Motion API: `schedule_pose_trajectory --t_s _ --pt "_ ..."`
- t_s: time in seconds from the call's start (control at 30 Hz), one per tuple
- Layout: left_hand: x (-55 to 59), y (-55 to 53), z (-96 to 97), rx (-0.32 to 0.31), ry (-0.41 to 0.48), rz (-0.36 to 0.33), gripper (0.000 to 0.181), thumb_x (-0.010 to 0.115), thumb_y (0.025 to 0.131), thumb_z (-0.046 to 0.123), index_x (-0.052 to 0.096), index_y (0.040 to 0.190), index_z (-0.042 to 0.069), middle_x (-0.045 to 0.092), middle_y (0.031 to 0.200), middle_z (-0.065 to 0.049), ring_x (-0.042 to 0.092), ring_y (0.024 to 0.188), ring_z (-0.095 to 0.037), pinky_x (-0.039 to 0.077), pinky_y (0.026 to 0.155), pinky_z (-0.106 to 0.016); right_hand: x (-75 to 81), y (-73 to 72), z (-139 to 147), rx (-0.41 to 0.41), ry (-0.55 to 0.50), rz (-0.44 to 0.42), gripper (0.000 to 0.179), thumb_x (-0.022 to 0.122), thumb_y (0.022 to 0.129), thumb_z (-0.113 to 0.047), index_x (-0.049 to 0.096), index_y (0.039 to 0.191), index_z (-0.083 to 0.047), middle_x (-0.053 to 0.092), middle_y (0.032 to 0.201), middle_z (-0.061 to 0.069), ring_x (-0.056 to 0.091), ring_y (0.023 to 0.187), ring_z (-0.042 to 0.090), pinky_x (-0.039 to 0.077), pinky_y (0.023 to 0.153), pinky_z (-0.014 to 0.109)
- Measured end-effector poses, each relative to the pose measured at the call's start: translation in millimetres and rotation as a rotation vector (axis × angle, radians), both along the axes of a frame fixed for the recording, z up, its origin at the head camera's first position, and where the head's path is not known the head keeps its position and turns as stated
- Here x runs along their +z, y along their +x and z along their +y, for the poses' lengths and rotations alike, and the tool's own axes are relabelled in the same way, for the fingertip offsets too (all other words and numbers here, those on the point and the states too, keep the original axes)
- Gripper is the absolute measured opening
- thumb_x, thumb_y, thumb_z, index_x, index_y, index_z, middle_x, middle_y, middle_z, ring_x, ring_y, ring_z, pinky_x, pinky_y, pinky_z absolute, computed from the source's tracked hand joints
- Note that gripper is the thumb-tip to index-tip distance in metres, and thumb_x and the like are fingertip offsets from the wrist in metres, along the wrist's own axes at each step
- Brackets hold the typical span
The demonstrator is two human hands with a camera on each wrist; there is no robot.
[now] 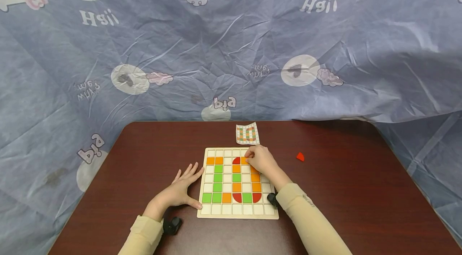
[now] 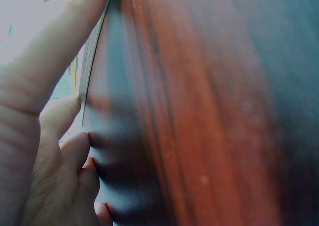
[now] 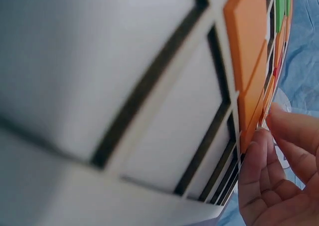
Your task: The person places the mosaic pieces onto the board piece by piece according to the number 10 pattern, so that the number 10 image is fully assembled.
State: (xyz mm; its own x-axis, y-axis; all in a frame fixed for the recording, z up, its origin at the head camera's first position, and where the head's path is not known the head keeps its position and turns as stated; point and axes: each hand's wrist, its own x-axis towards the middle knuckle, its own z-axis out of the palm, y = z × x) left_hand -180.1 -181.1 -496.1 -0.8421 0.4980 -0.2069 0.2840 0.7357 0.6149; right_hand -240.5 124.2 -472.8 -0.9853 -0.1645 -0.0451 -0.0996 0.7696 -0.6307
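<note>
A square grid board point(image 1: 234, 217) with pale cells lies on the table, filled partly with orange, green and red tiles. At its upper right, my right hand point(image 1: 262, 160) pinches an orange tile point(image 1: 244, 160) at its cell, beside a red quarter-round tile point(image 1: 236, 160). In the right wrist view the thumb and fingers of the right hand point(image 3: 279, 161) meet at the far orange tiles; the fingertips partly hide the pinched one. My left hand point(image 1: 177, 191) rests with fingers spread against the board's left edge, thumb at the lower left corner. The left wrist view shows the left hand point(image 2: 60, 151) at that edge.
Behind the board lies a small paper card point(image 1: 247, 134) printed with a coloured grid pattern. A loose red quarter-round tile point(image 1: 300, 156) is on the dark brown table point(image 1: 335, 191), right of the board. A printed blue-grey cloth point(image 1: 202, 46) hangs beyond the table.
</note>
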Motion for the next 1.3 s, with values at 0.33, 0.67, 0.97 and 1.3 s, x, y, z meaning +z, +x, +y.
schedule_pose_trajectory --t_s 0.33,0.67,0.97,1.3 --pt "1.6 0.4 -0.7 -0.007 -0.004 0.003 0.121 0.091 0.062 0.042 0.023 0.158 0.012 0.006 0.165 -0.018 -0.001 0.153 -0.04 -0.004 0.119 -0.064 5.2 2.3 37.9 -0.084 -0.163 -0.069 0.013 0.067 0.092 -0.015 0.074 0.101 -0.007 0.072 0.094 0.008 0.061 0.073 0.016 0.051 0.067 0.029" --pt "3.7 0.5 -0.1 -0.006 0.002 -0.003 0.121 0.091 0.061 0.041 0.024 0.158 0.011 0.006 0.165 -0.018 -0.001 0.153 -0.04 -0.004 0.119 -0.064 5.3 10.2 100.6 -0.182 -0.183 -0.024 0.023 0.065 0.095 -0.019 0.072 0.111 -0.004 0.073 0.102 0.015 0.069 0.084 0.025 0.054 0.069 0.028" --pt "3.1 1.7 -0.2 -0.013 0.001 0.008 0.121 0.091 0.062 0.041 0.023 0.158 0.011 0.007 0.165 -0.019 -0.001 0.152 -0.041 -0.003 0.119 -0.065 4.9 18.9 146.5 -0.298 -0.121 0.028 0.026 0.065 0.095 -0.021 0.072 0.112 -0.003 0.074 0.104 0.017 0.066 0.085 0.023 0.048 0.068 0.026" --pt "2.5 1.6 0.2 -0.008 0.004 0.004 0.121 0.091 0.062 0.041 0.024 0.157 0.011 0.007 0.165 -0.019 0.0 0.152 -0.041 -0.003 0.119 -0.065 -4.3 20.3 163.6 -0.321 -0.039 -0.018 0.033 0.069 0.092 -0.026 0.07 0.112 0.0 0.073 0.104 0.02 0.064 0.094 0.034 0.049 0.073 0.036"
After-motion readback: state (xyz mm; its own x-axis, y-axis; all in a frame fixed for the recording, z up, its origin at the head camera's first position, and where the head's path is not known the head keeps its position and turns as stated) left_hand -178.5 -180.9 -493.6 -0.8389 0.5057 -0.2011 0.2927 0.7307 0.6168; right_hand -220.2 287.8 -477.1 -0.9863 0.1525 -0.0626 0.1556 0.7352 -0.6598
